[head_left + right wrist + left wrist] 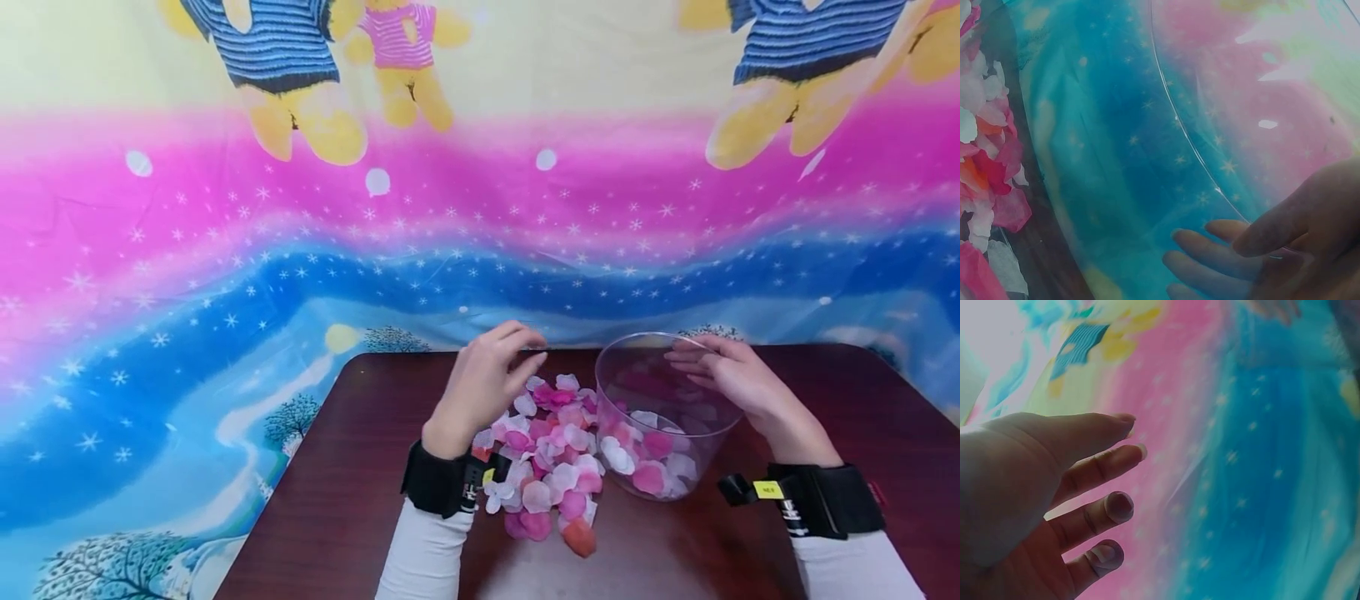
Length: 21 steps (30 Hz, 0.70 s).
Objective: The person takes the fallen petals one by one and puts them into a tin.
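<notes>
My left hand (487,379) is raised above the left side of a heap of pink, white and red flower petals (555,437). Its fingers are loosely bent, and nothing shows between thumb and fingertips in the left wrist view. A clear plastic bucket (712,450) stands just right of the heap, with more petals (648,477) in its bottom. My right hand (738,379) holds the bucket's rim at the far right. In the right wrist view, the thumb (1272,231) lies at the rim and the fingers show through the clear plastic.
A dark reddish-brown table (322,500) bears the heap and the bucket. Behind it hangs a colourful cloth (480,183) with bears and snowflakes. A black band (438,479) wraps the left wrist and another band (832,500) the right.
</notes>
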Tool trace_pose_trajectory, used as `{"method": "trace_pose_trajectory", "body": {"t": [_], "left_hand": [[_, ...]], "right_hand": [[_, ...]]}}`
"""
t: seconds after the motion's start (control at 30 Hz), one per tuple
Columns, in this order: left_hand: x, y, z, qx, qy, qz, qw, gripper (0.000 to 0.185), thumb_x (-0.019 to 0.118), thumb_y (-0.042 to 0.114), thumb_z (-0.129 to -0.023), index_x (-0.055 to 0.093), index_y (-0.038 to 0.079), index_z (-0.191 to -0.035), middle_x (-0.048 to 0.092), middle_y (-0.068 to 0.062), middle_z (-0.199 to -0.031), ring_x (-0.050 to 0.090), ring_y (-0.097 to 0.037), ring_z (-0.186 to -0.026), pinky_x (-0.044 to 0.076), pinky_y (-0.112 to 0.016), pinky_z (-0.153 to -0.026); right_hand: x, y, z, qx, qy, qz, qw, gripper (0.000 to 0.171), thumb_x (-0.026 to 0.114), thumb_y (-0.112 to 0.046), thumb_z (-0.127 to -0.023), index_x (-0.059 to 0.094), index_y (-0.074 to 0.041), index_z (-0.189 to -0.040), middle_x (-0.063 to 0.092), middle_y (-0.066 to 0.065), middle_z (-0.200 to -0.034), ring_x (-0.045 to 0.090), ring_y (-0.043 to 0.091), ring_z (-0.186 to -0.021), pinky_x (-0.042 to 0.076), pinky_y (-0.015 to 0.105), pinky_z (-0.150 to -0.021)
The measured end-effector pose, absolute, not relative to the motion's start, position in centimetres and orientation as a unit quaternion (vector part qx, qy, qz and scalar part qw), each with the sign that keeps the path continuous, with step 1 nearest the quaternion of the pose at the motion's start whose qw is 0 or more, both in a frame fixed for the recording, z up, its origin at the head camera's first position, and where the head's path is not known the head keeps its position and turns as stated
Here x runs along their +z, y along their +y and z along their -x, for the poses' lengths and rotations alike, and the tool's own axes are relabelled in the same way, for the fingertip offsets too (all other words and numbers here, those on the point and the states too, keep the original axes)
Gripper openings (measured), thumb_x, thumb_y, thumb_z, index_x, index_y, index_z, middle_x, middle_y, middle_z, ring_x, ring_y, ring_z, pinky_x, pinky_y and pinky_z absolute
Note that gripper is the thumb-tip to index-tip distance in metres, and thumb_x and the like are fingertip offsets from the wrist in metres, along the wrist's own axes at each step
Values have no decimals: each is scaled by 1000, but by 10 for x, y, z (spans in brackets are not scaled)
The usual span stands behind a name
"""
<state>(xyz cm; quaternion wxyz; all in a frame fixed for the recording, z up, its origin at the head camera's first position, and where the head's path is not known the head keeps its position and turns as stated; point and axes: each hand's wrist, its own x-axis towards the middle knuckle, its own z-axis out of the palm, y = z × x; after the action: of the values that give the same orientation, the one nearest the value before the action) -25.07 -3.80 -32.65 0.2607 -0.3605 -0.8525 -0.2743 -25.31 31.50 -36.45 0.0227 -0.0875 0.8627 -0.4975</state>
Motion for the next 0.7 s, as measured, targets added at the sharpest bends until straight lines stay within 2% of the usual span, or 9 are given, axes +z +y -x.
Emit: {"method": "trace_pose_trajectory", "body": {"t": [0.13, 0.33, 0.43, 0.57, 0.7], "left_hand": [[-321, -59, 250, -282, -860, 329, 268, 17, 68, 21, -101, 73, 18, -117, 68, 5, -108, 50, -5, -76, 43, -24, -69], [-315, -74, 249, -296, -855, 319, 281, 18, 67, 21, -101, 73, 16, -117, 68, 4, -108, 49, -5, -74, 43, -25, -68], [-314, -77, 249, -301, -855, 315, 281, 18, 66, 23, -102, 73, 16, -117, 67, 4, -107, 49, -6, -74, 42, -25, -68], [-310, -79, 249, -300, -862, 323, 252, 16, 67, 23, -101, 74, 17, -115, 66, 5, -103, 49, -9, -73, 41, -26, -67], [-301, -80, 253, -275, -879, 336, 196, 15, 68, 22, -101, 75, 18, -114, 68, 6, -107, 52, -8, -75, 44, -26, -69]], "right_hand": [[-365, 314, 255, -493, 866, 86, 24, 48, 22, -15, -111, 37, 7, -152, 51, 31, -145, 52, 46, -132, 52, 25, -97], [-360, 317, 260, -481, 870, 96, 36, 46, 22, -8, -109, 40, 12, -146, 53, 35, -141, 53, 49, -129, 53, 20, -91], [-355, 317, 263, -461, 880, 97, 56, 42, 27, -6, -107, 42, 15, -140, 53, 37, -138, 54, 51, -127, 56, 33, -93], [-348, 316, 263, -412, 903, 81, 96, 40, 34, -7, -105, 48, 16, -134, 56, 36, -132, 59, 50, -119, 54, 53, -93], [-343, 319, 267, -373, 917, 79, 115, 41, 34, -6, -101, 52, 17, -131, 56, 37, -129, 58, 49, -116, 52, 54, -91]]}}
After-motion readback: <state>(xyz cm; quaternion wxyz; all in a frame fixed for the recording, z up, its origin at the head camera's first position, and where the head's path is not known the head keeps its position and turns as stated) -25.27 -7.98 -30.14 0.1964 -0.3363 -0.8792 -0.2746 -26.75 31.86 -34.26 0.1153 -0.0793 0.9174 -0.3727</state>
